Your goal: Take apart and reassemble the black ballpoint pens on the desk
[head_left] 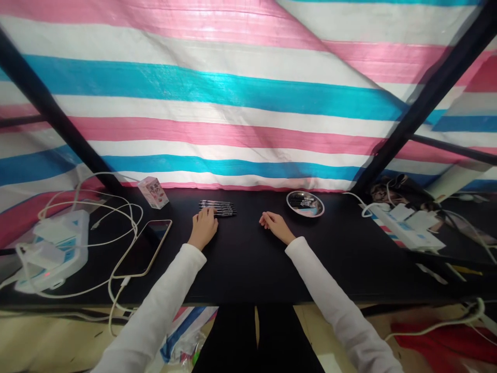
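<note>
Both arms in white sleeves reach over a black table point(248, 259). My left hand point(203, 228) rests palm down, its fingers lying flat and touching the near side of a row of several pens point(218, 207). It holds nothing that I can see. My right hand point(274, 224) lies on its side on the bare tabletop, fingers loosely curled together, with nothing visible in it. A small round metal dish point(305, 203) stands just to the right of that hand, apart from it.
A phone point(149, 243) lies face up at the left, with white cables and a power strip point(54, 248) beyond it. A small pink box point(154, 191) stands at the back. Another power strip point(407, 228) sits at the right. A striped tarp hangs behind.
</note>
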### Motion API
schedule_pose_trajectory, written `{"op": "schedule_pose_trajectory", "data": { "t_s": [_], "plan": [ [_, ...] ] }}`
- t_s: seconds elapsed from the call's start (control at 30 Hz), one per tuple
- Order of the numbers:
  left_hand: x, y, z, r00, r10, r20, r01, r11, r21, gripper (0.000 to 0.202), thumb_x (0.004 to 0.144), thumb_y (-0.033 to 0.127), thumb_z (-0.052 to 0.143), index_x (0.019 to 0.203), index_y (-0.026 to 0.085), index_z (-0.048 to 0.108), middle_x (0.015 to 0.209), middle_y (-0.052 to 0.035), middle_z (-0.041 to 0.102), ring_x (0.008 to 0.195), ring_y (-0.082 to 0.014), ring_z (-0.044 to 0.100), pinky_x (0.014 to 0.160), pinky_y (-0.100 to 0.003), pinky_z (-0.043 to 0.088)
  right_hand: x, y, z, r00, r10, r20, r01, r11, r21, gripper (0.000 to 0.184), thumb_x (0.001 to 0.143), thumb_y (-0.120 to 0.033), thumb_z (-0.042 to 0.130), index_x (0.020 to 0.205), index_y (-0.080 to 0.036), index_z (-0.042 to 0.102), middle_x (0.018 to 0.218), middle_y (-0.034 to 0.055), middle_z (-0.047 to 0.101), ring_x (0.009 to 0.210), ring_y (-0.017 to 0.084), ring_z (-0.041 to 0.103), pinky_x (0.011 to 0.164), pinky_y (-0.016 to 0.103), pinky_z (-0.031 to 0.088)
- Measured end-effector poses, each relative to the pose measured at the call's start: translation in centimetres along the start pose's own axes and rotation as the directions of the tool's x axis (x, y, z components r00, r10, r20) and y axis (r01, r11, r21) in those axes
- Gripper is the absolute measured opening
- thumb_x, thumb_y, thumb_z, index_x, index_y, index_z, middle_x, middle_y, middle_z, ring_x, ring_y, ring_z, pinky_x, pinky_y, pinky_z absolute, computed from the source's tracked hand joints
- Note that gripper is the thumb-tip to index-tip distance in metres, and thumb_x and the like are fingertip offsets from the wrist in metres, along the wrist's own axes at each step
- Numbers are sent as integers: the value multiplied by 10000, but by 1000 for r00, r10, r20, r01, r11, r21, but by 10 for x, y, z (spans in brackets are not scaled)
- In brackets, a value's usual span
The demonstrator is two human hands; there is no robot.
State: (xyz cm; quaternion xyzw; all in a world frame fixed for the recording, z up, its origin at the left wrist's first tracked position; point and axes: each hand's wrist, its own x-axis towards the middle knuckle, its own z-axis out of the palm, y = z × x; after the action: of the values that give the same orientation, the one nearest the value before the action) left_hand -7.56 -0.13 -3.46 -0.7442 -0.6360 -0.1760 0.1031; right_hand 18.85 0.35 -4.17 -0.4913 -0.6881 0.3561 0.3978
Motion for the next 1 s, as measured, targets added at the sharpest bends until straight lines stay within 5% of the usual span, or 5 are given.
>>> {"op": "schedule_pose_trajectory", "data": {
  "t_s": [0.3,0.5,0.7,0.8,1.0],
  "plan": [
    [-4,-9,1,985,162,56,-153,979,-137,201,915,302,394,984,183,541,960,-56,570,931,-202,512,812,-340,338,-4,-3,4,1000,-18,2,19,999,-42,444,896,-499,335,724,-173,582,655,9,561,563,103,493,584,243,402],
    [-6,34,1,947,310,85,-281,926,-251,213,938,295,361,1012,175,521,980,-53,542,882,-169,528,790,-298,384,-2,-3,2,989,-84,-118,75,994,-79,361,925,-445,287,953,-198,549,873,43,564,719,135,532,681,270,438],
    [21,83,19,910,413,31,-400,896,-191,252,961,289,292,1053,172,496,990,-65,522,860,-167,528,774,-291,388,9,6,-8,965,-261,-34,203,821,-533,323,949,-329,271,872,-194,555,874,83,577,868,193,520,817,322,372],
    [38,93,25,879,477,13,-466,863,-196,262,968,269,264,1033,173,499,967,-54,547,873,-169,520,778,-294,367,14,14,-14,975,-219,-21,151,735,-661,326,950,-299,278,774,-191,531,757,76,580,761,191,523,729,305,350],
    [42,90,27,848,530,16,-510,823,-250,291,975,280,241,1000,158,504,930,-47,583,850,-165,515,769,-303,345,12,17,-20,983,-181,40,167,770,-616,353,958,-319,285,714,-199,511,700,50,593,687,175,524,680,295,324]
  ]
}}
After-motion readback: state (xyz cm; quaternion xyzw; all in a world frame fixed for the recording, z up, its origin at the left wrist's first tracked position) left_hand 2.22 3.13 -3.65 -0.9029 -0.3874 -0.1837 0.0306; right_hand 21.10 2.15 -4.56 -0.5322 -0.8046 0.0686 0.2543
